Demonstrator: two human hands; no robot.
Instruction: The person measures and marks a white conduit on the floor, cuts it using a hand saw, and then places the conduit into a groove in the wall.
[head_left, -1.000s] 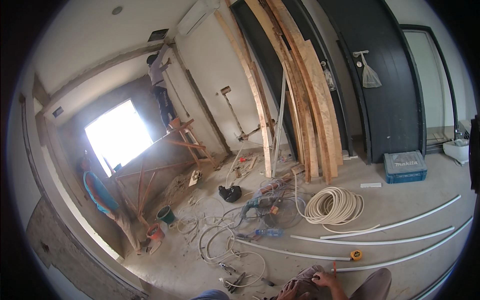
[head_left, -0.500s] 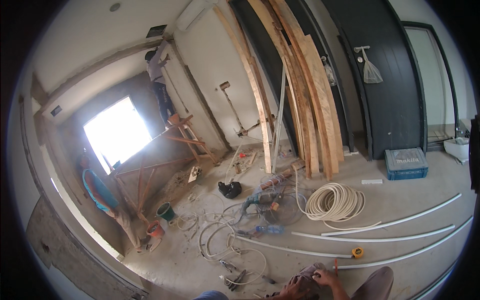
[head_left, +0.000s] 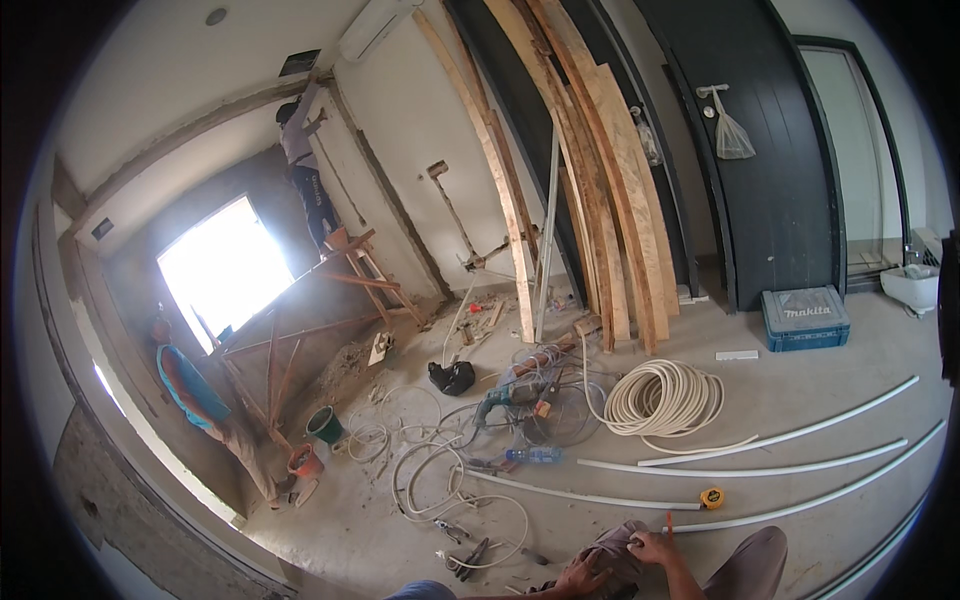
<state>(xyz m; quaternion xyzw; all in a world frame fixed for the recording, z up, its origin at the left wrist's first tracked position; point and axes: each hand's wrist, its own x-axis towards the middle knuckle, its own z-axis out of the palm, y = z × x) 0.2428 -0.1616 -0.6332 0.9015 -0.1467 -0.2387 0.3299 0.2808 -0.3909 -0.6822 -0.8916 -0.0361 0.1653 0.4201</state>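
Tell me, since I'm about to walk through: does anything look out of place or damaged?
Yes. Beyond the left hand, pale cable sprawls loosely across the floor, a likely trip hazard, with a bluish bottle lying on its side nearby. A ragged groove breaks the otherwise smooth white wall.

Grey-brown trousers (head_left: 752, 564), bare forearms (head_left: 682, 578)

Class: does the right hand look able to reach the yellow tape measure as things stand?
Probably yes: the tape measure lies uncovered near the right hand, and the white pipe between them looks low enough to reach over.
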